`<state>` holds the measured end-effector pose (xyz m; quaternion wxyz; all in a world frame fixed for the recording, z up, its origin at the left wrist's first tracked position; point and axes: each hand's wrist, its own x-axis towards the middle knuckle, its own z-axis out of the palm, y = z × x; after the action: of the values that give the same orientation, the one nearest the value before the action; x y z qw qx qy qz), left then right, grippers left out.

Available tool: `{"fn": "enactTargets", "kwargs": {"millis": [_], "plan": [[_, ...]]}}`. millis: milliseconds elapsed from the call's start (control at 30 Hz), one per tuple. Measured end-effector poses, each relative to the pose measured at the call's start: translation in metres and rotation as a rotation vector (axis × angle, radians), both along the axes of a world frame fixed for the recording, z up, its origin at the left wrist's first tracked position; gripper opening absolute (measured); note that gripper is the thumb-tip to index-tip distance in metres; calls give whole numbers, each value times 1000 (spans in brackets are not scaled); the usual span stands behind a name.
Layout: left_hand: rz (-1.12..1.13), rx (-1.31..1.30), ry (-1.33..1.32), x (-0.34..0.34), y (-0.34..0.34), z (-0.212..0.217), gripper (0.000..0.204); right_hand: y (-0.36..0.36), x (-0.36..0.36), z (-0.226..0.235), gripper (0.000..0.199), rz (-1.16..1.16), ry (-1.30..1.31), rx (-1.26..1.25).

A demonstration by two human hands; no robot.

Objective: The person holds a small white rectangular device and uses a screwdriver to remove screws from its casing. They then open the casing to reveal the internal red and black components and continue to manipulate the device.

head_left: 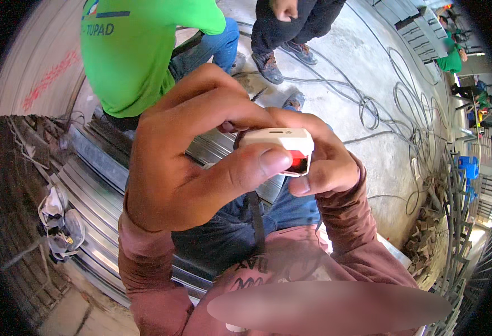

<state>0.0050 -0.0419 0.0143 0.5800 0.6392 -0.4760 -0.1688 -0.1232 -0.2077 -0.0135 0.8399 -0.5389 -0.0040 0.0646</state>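
Left hand [170, 148]: closed on a small white device [269, 134], thumb [246, 167] laid across its near face, other fingers curled round the far side. Right hand [335, 162]: pinching the right end, fingers behind, thumb at the lower corner. Contact under that thumb is hard to confirm. Device is up in front of the chest, slot in the top face, red-and-dark window [298, 163] at the right end, partly under the left thumb.

Status: device is in hand and gripped from both sides; that part's done. Whether anything on it has been pressed or set, can't tell (left thumb hides most of that face). It's not yet put down, so letting go of it is left.

Below the hands: wearer's blue jeans [299, 207] and a dark strap [255, 221]. To the left, long metal channels [92, 199] lie stacked. Ahead, a co-worker in a green shirt [125, 61], back to camera; beside them, someone in dark trousers [296, 25]. Further right, loose cables [372, 112] loop over the concrete floor [335, 73].
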Motion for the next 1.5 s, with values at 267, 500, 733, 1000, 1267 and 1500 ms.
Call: {"fn": "enactTargets", "kwargs": {"millis": [267,500,733,1000,1267,1500], "plan": [[28,22,16,-6,-13,4,52,-13,-4,2,42,-26,-193,-276],[60,48,109,-13,-18,4,50,-4,-12,-4,65,-48,-14,107],[90,27,12,-16,-24,-2,47,-2,-4,-17,88,-120,-124,-35],[70,69,146,-22,-27,-6,45,8,-5,-28,77,-226,-64,124],[199,199,381,-25,-24,-6,43,33,6,-17,86,-345,117,344],[137,224,583,-18,-17,-2,37,42,8,-21,91,-361,123,331]]}}
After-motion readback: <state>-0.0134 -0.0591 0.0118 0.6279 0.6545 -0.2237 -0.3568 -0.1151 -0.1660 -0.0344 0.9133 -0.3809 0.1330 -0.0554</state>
